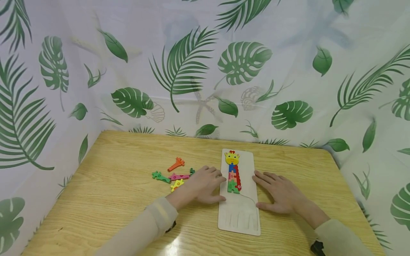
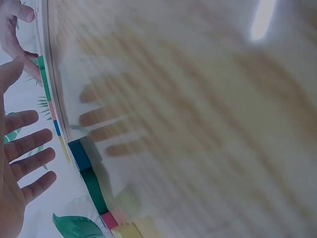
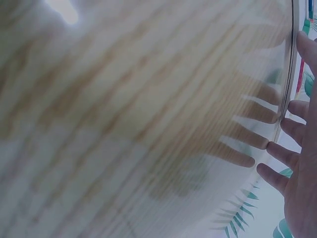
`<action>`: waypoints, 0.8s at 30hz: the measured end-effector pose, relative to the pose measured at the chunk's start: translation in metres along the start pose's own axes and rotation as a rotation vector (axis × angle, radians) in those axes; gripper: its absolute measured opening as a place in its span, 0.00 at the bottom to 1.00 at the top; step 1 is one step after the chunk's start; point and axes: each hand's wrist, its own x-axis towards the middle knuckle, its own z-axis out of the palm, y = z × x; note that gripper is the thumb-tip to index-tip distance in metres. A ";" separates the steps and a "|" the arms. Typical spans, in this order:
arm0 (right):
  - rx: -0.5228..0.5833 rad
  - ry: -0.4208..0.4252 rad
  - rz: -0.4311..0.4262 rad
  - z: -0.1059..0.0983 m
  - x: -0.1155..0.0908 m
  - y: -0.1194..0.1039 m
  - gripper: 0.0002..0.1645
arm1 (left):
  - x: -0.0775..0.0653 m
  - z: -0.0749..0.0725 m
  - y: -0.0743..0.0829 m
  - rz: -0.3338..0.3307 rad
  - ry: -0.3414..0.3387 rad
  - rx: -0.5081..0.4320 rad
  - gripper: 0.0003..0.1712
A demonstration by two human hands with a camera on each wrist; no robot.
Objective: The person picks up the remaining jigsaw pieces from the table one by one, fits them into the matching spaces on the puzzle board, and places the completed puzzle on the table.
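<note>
Yellowish wood grain covers the worktop point(image 1: 112, 199), and on it, right of its middle, lies a pale puzzle board point(image 1: 247, 170), flat between the person's two hands. The left hand point(image 1: 205, 183) is at one long edge with its thumb and fingertips over the rim; the right hand point(image 1: 282, 193) has its fingertips at the opposite edge. Both are loosely extended and grasp nothing; how hard they press, I cannot tell.

Steadying or squaring the board seems to be the step in hand. To do it well, bear on both edges evenly, low at the rim, slide rather than lift so that seated parts do not pop out, and leave the unfilled grooves at the near end uncovered.

The board's long axis runs almost straight away from the person. Along it stands a partly filled giraffe point(image 1: 233, 177), upright to the wearer: yellow face and horns at the far end, neck of blue, pink, red and green coming nearer.

Left of the board are the loose pieces. The orange piece point(image 1: 176, 164) slants, forked end far and right; the green piece point(image 1: 161, 176) slopes nearer toward the right; the pink piece point(image 1: 179, 176) lies crosswise; the yellow piece point(image 1: 177, 185) and a dark green piece point(image 1: 192, 171) are partly hidden by the left hand.
</note>
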 end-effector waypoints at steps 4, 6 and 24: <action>-0.002 0.002 -0.003 0.000 0.000 0.000 0.59 | -0.003 -0.003 -0.004 -0.022 -0.015 -0.038 0.41; -0.001 0.005 -0.006 0.000 0.000 0.001 0.59 | -0.005 -0.004 -0.007 -0.032 -0.023 -0.049 0.41; -0.006 0.008 -0.019 -0.002 0.001 0.003 0.59 | -0.026 -0.017 -0.034 -0.069 -0.014 -0.128 0.43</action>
